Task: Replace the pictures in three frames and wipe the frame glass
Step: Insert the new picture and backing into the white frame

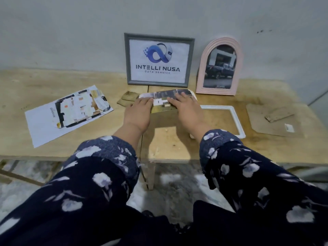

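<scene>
We see the left hand and right hand lying flat, fingers straight, pressing a picture between them. Beyond the hands stand a grey frame and a pink frame; a white frame lies just right of the right hand.

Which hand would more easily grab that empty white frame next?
The right hand: the white frame lies flat just beside it, while the left hand sits on the picture's far side.
</scene>
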`<state>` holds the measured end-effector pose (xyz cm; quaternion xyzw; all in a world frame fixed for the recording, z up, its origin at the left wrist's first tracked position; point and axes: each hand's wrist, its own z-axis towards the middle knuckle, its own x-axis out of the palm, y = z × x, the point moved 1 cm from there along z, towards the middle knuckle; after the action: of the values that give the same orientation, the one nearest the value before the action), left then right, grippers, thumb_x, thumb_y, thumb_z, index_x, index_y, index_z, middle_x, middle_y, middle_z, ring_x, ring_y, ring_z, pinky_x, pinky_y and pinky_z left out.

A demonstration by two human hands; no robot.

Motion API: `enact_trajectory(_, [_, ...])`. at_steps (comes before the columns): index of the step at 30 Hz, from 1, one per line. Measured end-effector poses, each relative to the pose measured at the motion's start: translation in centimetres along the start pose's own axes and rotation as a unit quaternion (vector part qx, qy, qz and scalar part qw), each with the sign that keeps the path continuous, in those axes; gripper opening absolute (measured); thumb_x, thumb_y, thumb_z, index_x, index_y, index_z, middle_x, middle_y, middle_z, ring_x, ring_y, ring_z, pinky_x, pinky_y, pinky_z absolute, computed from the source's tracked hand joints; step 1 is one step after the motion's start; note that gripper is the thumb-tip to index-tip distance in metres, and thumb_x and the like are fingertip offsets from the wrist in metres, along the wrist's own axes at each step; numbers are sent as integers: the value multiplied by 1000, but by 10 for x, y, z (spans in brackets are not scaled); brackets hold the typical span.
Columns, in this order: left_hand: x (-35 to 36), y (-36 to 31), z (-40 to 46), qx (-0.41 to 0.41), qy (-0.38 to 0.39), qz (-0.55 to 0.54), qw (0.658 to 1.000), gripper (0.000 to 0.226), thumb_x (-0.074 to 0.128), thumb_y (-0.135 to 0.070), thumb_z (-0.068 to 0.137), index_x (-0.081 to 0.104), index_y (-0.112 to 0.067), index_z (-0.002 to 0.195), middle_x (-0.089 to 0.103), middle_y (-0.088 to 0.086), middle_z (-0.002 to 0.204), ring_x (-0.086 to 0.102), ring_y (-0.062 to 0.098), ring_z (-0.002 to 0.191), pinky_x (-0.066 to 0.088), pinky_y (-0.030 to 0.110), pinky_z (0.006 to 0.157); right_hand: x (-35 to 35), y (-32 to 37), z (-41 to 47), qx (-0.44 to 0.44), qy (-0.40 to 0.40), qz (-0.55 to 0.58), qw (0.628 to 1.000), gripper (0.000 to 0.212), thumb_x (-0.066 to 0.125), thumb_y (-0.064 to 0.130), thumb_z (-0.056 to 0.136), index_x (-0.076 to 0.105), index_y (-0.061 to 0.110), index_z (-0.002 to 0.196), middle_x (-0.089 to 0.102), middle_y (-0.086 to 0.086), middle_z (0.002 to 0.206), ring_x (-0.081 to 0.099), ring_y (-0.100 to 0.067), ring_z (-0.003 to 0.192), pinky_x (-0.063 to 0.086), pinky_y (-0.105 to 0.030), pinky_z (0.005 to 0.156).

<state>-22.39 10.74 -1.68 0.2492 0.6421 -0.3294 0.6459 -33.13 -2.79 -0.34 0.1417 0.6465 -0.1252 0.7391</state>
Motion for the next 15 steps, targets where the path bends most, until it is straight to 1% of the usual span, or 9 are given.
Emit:
enact_trajectory(3, [5,-33,14,35,-15,-17,999,66,40,2,94,22,-21,152,23,-2,158,21,20,144,27,40,110,-4,-32,-12,25,-3,-4,1000,60,38,3,95,30,30,147,22,-5,158,15,-26,146,8,-42,118])
enact_trajectory(7, [20,-90,27,74,12,-39,996,66,40,1,94,22,-25,152,21,-3,159,20,20,144,29,39,109,6,-88,-36,81,-3,-3,997,62,40,1,94,31,32,147,24,-4,157,15,-24,146,6,-43,118])
enact_trajectory(11, [45,-140,33,77,63,-39,994,68,47,-6,95,20,-28,152,18,-3,160,18,20,145,25,43,113,25,-137,-58,90,24,-14,996,64,40,0,93,29,34,147,22,-4,158,13,-23,147,6,-42,118])
enact_trajectory(14, [62,-166,35,80,119,-24,989,66,38,-5,97,17,-34,152,12,-5,161,11,19,148,18,47,117,42,-168,-73,79,58,-7,995,68,37,-4,92,24,33,149,18,-3,159,11,-23,147,5,-41,118])
enact_trajectory(15, [67,-170,36,81,136,-13,987,66,36,-6,98,15,-35,153,9,-5,162,8,19,148,15,48,117,49,-176,-76,74,81,-4,994,70,37,-4,92,20,33,149,17,-2,159,10,-22,147,5,-40,118])
